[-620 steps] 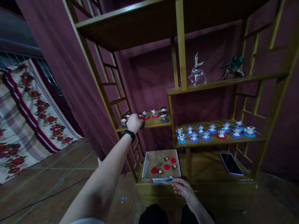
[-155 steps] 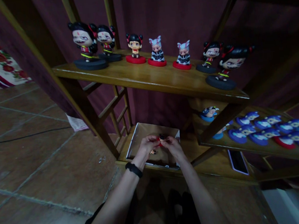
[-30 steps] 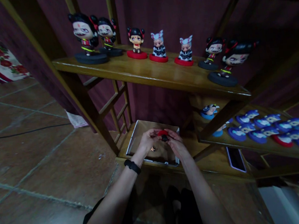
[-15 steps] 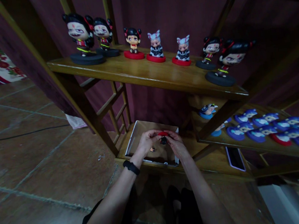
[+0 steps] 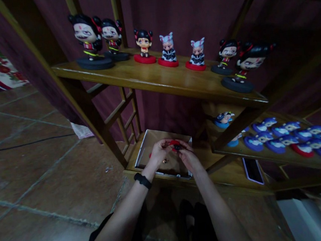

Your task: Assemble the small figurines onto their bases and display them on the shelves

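Over an open cardboard box [image 5: 167, 135], a small figurine [image 5: 175, 145] with a red round base and a black head is held between my two hands. The fingers of my left hand [image 5: 160, 151] are closed on the base from the left. My right hand [image 5: 187, 155] grips it from the other side. Beneath them in the box lies another small figurine [image 5: 164, 160], partly hidden by my left hand, and a bit of red shows beside the wrist. A black band [image 5: 143, 180] circles my left wrist.
Above stands a wooden shelf [image 5: 156, 77] with several figurines, some on red bases [image 5: 144, 58], others on dark ones [image 5: 95, 62]. Blue-based figurines [image 5: 282, 143] crowd the right shelf. A phone [image 5: 253, 170] lies on the lower board. Wooden posts [image 5: 76, 102] frame the left side.
The figurine has been tilted between my hands, so more of its red base faces up. Both hands have shifted only slightly, and a bit of red now shows in the box.
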Demonstrator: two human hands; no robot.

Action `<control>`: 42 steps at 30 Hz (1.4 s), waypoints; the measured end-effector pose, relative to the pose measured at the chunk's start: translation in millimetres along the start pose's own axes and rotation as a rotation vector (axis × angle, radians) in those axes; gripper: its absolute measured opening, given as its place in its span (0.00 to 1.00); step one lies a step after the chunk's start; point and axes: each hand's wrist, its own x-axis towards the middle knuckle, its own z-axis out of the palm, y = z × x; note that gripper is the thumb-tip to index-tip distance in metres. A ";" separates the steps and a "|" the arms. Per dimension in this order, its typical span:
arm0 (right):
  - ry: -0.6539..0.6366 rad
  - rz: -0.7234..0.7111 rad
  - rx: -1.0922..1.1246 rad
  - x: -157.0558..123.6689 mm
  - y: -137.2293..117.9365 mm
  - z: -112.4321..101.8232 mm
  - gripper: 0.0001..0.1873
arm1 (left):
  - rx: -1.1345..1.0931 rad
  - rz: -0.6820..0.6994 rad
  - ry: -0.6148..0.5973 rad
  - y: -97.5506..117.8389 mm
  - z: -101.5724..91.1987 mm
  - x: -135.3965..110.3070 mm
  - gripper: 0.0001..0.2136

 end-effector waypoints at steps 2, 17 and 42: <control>0.014 0.022 0.004 -0.3 2.8 -0.3 0.17 | -0.033 -0.041 0.019 -0.8 1.2 -1.4 0.14; -0.010 0.047 -0.025 -0.3 9.5 0.4 0.13 | -0.132 -0.220 0.021 -2.6 0.4 -4.5 0.15; 0.085 0.035 -0.062 0.0 12.8 -0.5 0.08 | 0.018 -0.133 -0.032 -28.1 -0.6 2.5 0.12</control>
